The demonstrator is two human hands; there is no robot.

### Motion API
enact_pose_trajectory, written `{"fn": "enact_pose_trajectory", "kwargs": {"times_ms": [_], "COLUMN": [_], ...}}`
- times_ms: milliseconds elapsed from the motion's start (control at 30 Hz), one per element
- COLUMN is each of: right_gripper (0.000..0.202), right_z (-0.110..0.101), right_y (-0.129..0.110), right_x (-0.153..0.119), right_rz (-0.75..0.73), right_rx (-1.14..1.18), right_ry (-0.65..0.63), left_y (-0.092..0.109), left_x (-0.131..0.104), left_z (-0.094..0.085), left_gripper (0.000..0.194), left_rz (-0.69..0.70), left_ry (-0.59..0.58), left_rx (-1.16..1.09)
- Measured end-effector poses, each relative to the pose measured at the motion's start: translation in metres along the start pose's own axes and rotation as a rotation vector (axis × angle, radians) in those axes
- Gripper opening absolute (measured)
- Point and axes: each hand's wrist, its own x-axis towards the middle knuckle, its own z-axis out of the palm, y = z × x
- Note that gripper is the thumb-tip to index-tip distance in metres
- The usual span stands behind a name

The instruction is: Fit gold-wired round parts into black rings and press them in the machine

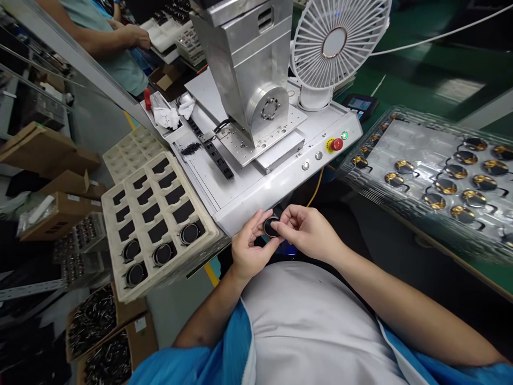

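Note:
Between my two hands, close in front of my body, is a round black watch case (271, 226) with a shiny rim. My left hand (251, 243) curls its fingers and thumb around the case from the left. From the right, my right hand (306, 231) grips its edge, thumb lying over the dark face. To the left sits a cream tray (160, 206) with rows of pockets. Several similar round watch cases, one being a watch case (162, 254), lie in its near pockets. Flat black pieces fill the other pockets.
Ahead stands a metal machine (256, 80) on a white base with a red emergency button (336, 144). A white fan (334, 43) is behind it. At right, clear trays (412, 147) hold several round shiny parts. Another person's arm (116, 40) shows at upper left. Cardboard boxes (64, 214) stand left.

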Motion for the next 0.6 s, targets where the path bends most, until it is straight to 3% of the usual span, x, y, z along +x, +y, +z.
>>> {"fn": "enact_pose_trajectory", "kwargs": {"times_ms": [300, 400, 467, 533, 600], "right_gripper": [0.028, 0.040, 0.047, 0.048, 0.042], "right_z": [0.004, 0.001, -0.015, -0.049, -0.102], "right_y": [0.010, 0.014, 0.016, 0.017, 0.020], "right_x": [0.001, -0.002, -0.006, -0.015, -0.034], "right_rz": [-0.076, 0.011, 0.062, 0.016, -0.063], "right_rx": [0.014, 0.197, 0.289, 0.257, 0.115], "right_ry": [0.098, -0.005, -0.049, 0.154, 0.578], "left_y": [0.002, 0.002, -0.001, -0.006, -0.012], "left_x": [0.000, -0.003, -0.004, -0.006, -0.007], "left_z": [0.001, 0.005, 0.007, 0.006, 0.003], "left_gripper": [0.073, 0.079, 0.084, 0.084, 0.080], "left_rz": [0.000, -0.003, 0.019, 0.040, 0.034], "left_ry": [0.004, -0.044, -0.113, -0.162, -0.170], "left_rx": [0.030, -0.010, -0.034, -0.048, -0.057]}}
